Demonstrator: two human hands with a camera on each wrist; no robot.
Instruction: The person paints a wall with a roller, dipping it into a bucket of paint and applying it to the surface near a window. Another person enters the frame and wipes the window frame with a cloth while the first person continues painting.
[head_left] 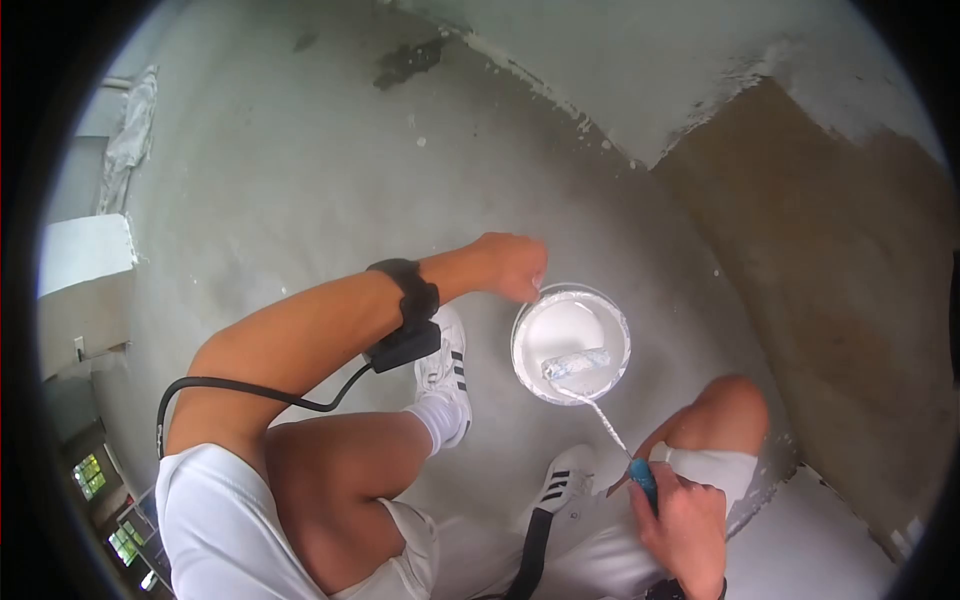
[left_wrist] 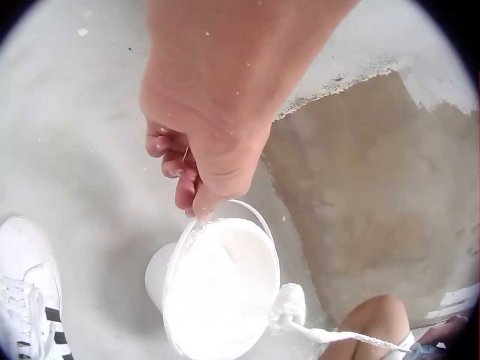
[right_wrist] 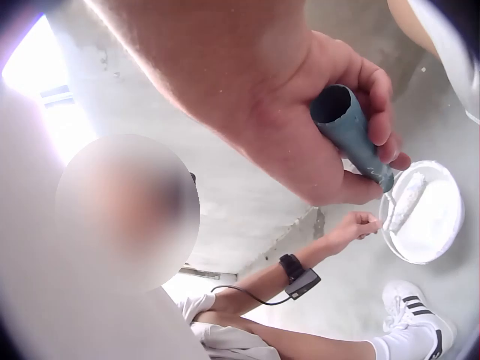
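Observation:
A white bucket (head_left: 519, 375) of white paint stands on the floor between the feet, its rim smeared with paint. My left hand (head_left: 515, 265) pinches its far left rim with thumb and fingers; in the left wrist view the bucket (left_wrist: 156, 277) looks tilted. My right hand (head_left: 685, 525) grips the blue handle (head_left: 642, 480) of a paint roller, at the lower right. From there its paint-coated rod runs up to the roller sleeve (head_left: 580, 362), which overlaps the bucket's near inside. In the right wrist view the fingers wrap around the hollow-ended handle (right_wrist: 349, 135).
White shoes (head_left: 440, 375) stand left of and below the bucket, with bent knees on either side. Behind lies grey floor, meeting a wall with a brown bare patch (head_left: 820, 230) at the right. A black cable (head_left: 250, 392) runs along the left arm.

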